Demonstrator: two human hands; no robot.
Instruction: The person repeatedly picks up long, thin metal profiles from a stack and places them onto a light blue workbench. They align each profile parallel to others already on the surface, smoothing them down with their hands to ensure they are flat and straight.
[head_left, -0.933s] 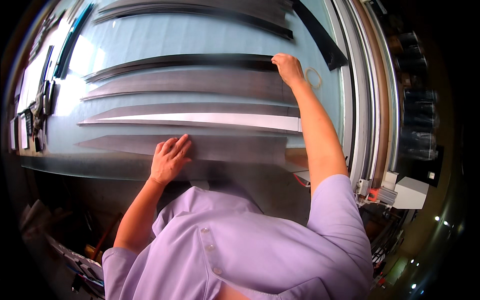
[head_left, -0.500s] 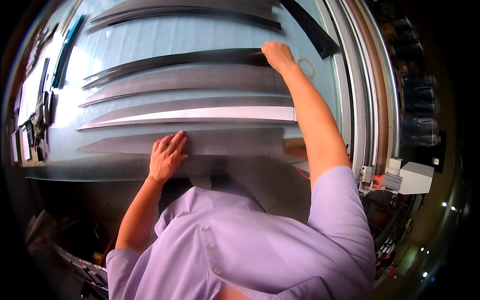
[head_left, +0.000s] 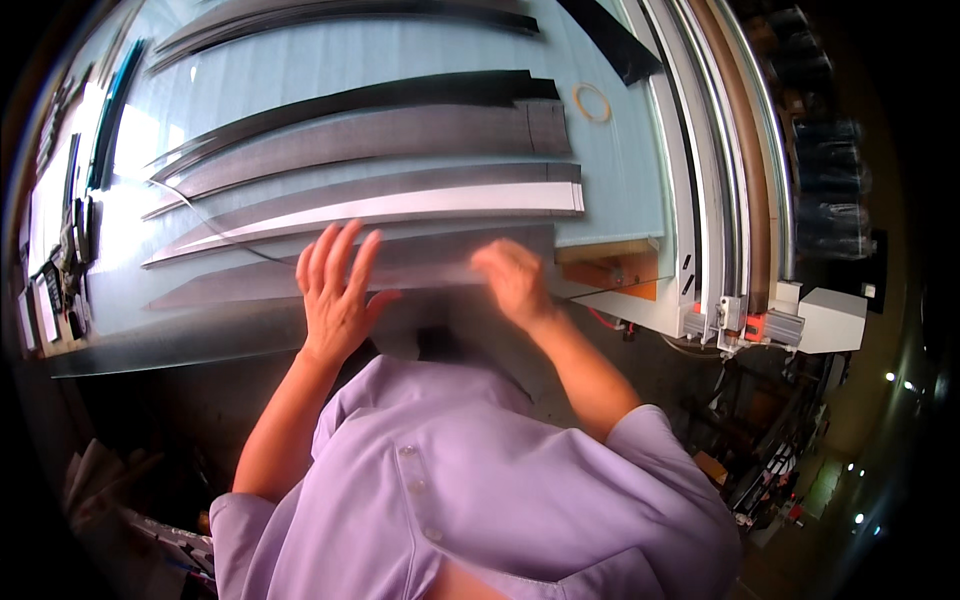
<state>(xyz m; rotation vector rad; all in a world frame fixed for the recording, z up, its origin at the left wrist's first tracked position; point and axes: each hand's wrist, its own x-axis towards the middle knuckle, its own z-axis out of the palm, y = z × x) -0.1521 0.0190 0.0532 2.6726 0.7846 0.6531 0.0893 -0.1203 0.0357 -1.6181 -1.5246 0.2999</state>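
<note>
My left hand [head_left: 338, 290] has its fingers spread over the nearest of several long, tapered dark grey sheets [head_left: 420, 258]. To its right, my right hand [head_left: 515, 280] is over the same sheet's near edge, fingers bent and smeared by motion; whether they grip anything is unclear. A thin dark curved line, perhaps a strip seen edge-on [head_left: 215, 228], runs from the left down to my left hand. Another thin dark line [head_left: 610, 289] stretches right from beside my right wrist. Farther back lies a tapered sheet with a white strip [head_left: 440, 203] along it, then more dark sheets [head_left: 400, 135].
A pale glassy tabletop [head_left: 620, 190] carries the sheets. On it rest a tan ring [head_left: 592, 102], a black piece [head_left: 610, 40] and a far stack of sheets [head_left: 340, 12]. Small tools [head_left: 75, 245] crowd the left edge. Metal rails [head_left: 725, 170] run along the right.
My right hand has come back from the end of a far dark sheet to the near edge, beside my left hand. My left hand has spread its fingers. The thin curved line has appeared.
</note>
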